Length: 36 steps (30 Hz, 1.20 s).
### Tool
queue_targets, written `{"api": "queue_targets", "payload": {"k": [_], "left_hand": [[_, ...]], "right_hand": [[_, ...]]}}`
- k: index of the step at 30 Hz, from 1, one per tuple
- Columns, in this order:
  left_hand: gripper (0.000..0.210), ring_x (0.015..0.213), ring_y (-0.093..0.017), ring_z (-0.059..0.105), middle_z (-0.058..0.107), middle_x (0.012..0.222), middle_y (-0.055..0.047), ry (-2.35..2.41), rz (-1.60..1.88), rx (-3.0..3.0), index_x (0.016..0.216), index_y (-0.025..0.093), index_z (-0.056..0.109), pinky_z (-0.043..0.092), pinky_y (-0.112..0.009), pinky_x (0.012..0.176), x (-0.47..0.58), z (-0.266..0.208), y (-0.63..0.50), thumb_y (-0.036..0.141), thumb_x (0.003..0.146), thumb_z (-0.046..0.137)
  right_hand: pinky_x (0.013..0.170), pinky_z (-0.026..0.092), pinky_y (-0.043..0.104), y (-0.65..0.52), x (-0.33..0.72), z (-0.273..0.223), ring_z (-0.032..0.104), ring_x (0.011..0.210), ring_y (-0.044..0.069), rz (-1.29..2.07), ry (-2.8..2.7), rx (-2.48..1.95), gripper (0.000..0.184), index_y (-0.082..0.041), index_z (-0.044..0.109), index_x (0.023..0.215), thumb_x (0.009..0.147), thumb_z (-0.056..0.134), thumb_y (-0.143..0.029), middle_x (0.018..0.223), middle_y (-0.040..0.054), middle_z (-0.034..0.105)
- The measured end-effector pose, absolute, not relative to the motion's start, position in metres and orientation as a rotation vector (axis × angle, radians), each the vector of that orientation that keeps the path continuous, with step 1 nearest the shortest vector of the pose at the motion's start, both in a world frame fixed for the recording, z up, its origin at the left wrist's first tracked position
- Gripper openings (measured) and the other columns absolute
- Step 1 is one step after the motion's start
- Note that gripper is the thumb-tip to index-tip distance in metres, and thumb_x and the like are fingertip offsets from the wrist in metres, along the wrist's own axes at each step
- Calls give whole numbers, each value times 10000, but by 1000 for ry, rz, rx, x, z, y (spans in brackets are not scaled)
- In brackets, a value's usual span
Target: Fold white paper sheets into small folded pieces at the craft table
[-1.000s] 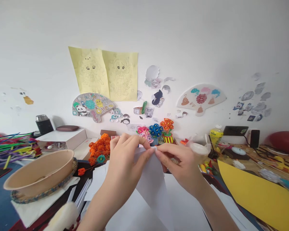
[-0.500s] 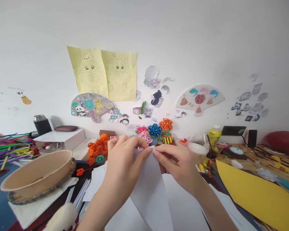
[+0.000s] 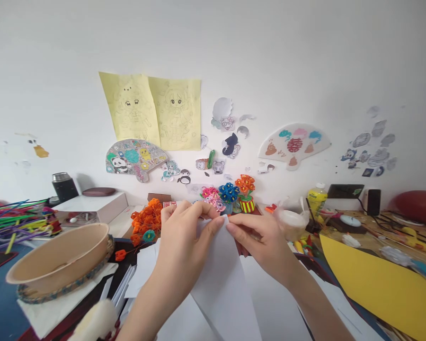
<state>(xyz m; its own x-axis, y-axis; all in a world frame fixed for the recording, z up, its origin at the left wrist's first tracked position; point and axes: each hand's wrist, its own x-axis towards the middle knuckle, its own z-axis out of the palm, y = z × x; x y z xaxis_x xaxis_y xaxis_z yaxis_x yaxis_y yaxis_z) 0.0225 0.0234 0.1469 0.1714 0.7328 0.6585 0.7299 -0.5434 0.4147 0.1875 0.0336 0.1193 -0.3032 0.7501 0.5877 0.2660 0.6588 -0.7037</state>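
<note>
Between my two hands stands a folded sheet of white paper (image 3: 224,279), its narrow top edge pinched and its lower part widening toward me. My left hand (image 3: 190,237) grips the top left of it, thumb in front and fingers curled behind. At the top right corner, my right hand (image 3: 261,241) pinches the same paper between thumb and forefinger. The thumbs almost meet. Beneath lie more white sheets (image 3: 277,298), spread across the desk. The far side of the folded paper and several fingertips are hidden.
On the left are an oval beige basin (image 3: 60,253), folded paper strips (image 3: 122,286) and colourful pipe cleaners (image 3: 17,220). Orange pipe-cleaner flowers (image 3: 147,220) and small flower pots (image 3: 246,203) stand behind my hands. Yellow card (image 3: 379,284) and a yellow bottle (image 3: 316,199) are at right.
Both hands keep their pinch on the paper at nearly the same spot. The paper's lower end has shifted slightly right, and the view has turned a little.
</note>
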Motion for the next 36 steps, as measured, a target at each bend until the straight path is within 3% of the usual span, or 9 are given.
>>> {"api": "queue_targets", "payload": {"k": [23, 36], "left_hand": [[107, 802, -189, 529, 655, 844, 28, 1544, 1335, 2486, 806, 227, 555, 280, -403, 833, 24, 145, 23, 261, 893, 502], [85, 785, -184, 531, 656, 836, 34, 1519, 1402, 2446, 833, 247, 574, 267, -381, 829, 24, 145, 25, 274, 881, 510]], "right_hand": [[474, 346, 199, 33, 189, 121, 462, 487, 92, 690, -1934, -797, 400, -191, 405, 586, 950, 427, -356, 512, -36, 464], [445, 365, 170, 37, 188, 115, 471, 472, 81, 742, -1815, -811, 312, -179, 502, 645, 922, 477, -319, 534, -44, 449]]}}
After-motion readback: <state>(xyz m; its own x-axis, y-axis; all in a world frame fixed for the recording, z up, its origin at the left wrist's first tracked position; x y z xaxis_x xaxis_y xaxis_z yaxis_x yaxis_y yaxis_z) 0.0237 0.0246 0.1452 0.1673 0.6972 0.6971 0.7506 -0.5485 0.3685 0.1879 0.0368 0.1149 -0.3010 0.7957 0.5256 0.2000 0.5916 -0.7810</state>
